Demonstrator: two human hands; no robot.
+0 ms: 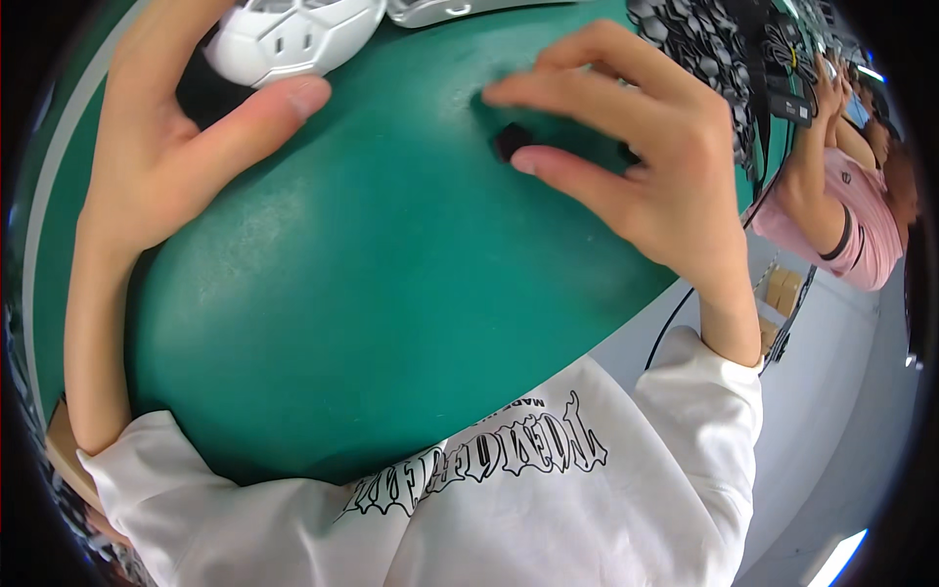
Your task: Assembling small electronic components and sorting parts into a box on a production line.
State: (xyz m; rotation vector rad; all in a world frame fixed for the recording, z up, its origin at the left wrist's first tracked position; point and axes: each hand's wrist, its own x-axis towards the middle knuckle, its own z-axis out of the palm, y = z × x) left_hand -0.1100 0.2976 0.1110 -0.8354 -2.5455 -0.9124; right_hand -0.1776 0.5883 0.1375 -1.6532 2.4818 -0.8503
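One small dark piece [511, 143] sits right of the white shell [328, 39] and nearer me, between my right hand's [670, 147] parted thumb and finger; picking it up seems undone. My left hand [161, 161] spreads by the shell, its grip unclear.

Bright, cool, fairly even light. Glowing white strip [838, 560] at lower right rim. Pale sheen patches on green tabletop [391, 254]; soft shadow along its near edge. Right hand [675, 147]: fingers [553, 93] blurred at tips. Strong fisheye bending toward rim; corners black.
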